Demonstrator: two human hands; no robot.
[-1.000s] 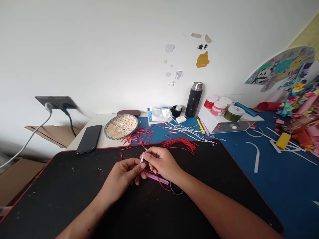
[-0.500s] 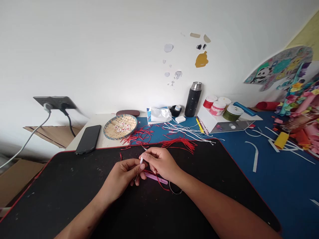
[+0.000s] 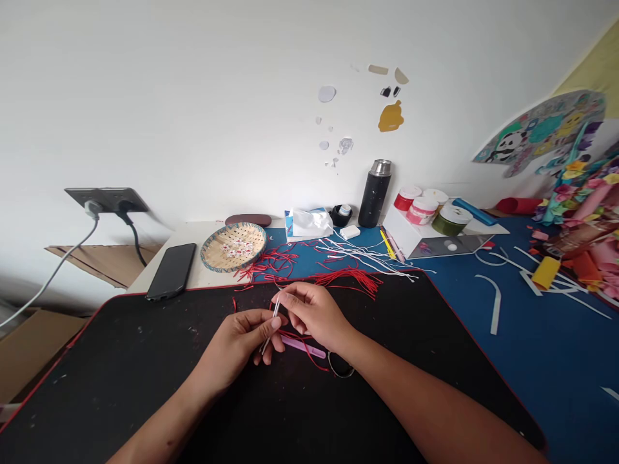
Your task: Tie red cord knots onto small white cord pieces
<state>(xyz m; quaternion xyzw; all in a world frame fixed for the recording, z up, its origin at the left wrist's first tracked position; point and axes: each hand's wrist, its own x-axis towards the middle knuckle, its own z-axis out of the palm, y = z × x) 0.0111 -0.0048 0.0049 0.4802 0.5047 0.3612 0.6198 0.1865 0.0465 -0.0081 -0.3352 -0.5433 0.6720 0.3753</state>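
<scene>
White cord (image 3: pixel 276 310) runs in thin strands between my two hands above the black mat. My left hand (image 3: pixel 249 335) pinches it between thumb and forefinger, its lower ends showing beneath the fingers. At the upper end, my right hand (image 3: pixel 307 312) pinches the same cord with thumb and fingertips. Under the right hand lie a purple plastic tool (image 3: pixel 304 347), a loose red cord (image 3: pixel 316 363) and a dark ring-shaped thing (image 3: pixel 341 365), partly hidden by the wrist. The tool's far end is covered by my fingers.
Cut red cords (image 3: pixel 351 280) and white cords (image 3: pixel 372 256) lie behind my hands. Farther back stand a woven basket (image 3: pixel 207 258), a tissue pack (image 3: pixel 312 223), a black flask (image 3: pixel 375 196) and paint jars (image 3: pixel 420 211). A phone (image 3: pixel 173 270) rests at left; paper strips (image 3: pixel 496 306) lie at right.
My right hand has risen slightly, and a longer stretch of white cord now shows between the two hands. My left hand stays almost in place.
</scene>
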